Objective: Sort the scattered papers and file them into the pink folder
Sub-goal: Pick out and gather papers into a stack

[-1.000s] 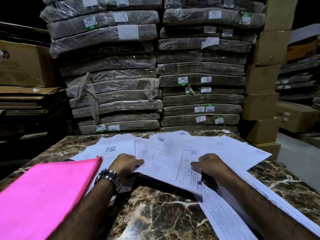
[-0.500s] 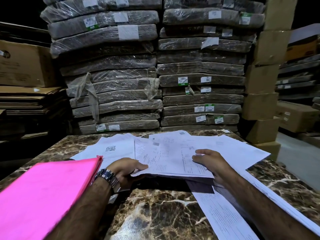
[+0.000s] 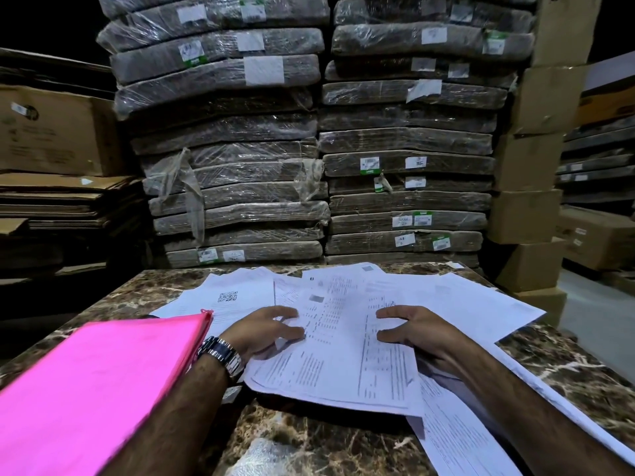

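The pink folder [image 3: 99,383] lies closed at the near left of the marble table [image 3: 309,444]. White printed papers [image 3: 343,359] are scattered across the table's middle and right. A sheet with a QR code [image 3: 227,297] lies beside the folder's far corner. My left hand [image 3: 264,333], with a metal watch on its wrist, grips the left edge of a bundle of printed sheets, thumb on top. My right hand [image 3: 415,329] rests on the bundle's right side with thumb and forefinger spread flat. The bundle's near edge hangs slightly above the table.
Two tall stacks of plastic-wrapped flat packs [image 3: 237,159] stand right behind the table. Cardboard boxes [image 3: 529,214] are piled at the right, more flattened cardboard [image 3: 58,197] at the left. A long sheet [image 3: 460,441] runs under my right forearm to the near edge.
Both hands have drawn several sheets together into one bundle and pulled it nearer to me. My right hand has shifted from the bundle's edge onto its top.
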A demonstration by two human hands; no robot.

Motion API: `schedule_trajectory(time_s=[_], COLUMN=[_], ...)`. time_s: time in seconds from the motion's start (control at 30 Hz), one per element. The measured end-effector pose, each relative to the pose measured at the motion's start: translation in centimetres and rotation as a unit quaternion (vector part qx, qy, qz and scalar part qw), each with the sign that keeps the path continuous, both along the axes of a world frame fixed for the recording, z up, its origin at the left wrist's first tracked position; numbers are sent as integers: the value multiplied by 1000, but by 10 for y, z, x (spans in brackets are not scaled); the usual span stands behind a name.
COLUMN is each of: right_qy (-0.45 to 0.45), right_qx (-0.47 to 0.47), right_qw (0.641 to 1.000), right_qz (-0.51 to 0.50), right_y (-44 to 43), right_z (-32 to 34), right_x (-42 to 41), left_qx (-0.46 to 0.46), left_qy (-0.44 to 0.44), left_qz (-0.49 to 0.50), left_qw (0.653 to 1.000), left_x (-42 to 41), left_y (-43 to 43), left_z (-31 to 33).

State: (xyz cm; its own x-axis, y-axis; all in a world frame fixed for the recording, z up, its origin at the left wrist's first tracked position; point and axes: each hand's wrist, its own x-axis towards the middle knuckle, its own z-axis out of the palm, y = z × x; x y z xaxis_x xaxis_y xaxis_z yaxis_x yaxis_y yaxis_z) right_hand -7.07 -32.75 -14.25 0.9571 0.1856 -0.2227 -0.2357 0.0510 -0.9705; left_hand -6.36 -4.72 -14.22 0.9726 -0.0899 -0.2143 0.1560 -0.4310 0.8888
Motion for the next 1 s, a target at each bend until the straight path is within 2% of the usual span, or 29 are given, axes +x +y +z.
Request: schedule_trajectory(time_s=[0.2, 0.3, 0.43, 0.67, 0.77, 0.87, 1.0], right_qy=[-39, -63, -76, -126, -145, -161, -204], right_qx=[-79, -116, -124, -270, -308, -355, -432], right_qw=[996, 991, 988, 952, 939, 920, 877], right_qz=[14, 34, 48, 65, 54, 44, 43], right_y=[5, 8, 17, 34, 42, 48, 52], right_z=[7, 15, 19, -5, -10, -13, -17], right_x=[-5, -11, -29, -56, -59, -64, -68], left_qx=[-23, -6, -56, 129, 158, 193, 322], left_qy=[4, -19, -15, -91, -113, -93, -107], left_qz=[-13, -4, 7, 45, 61, 60, 47], left_qw=[1000, 1000, 998, 986, 979, 975, 940], left_x=[-22, -40, -74, -129, -136, -139, -138], left_y=[-4, -1, 10, 20, 26, 30, 29], left_z=[20, 29, 28, 8, -1, -6, -13])
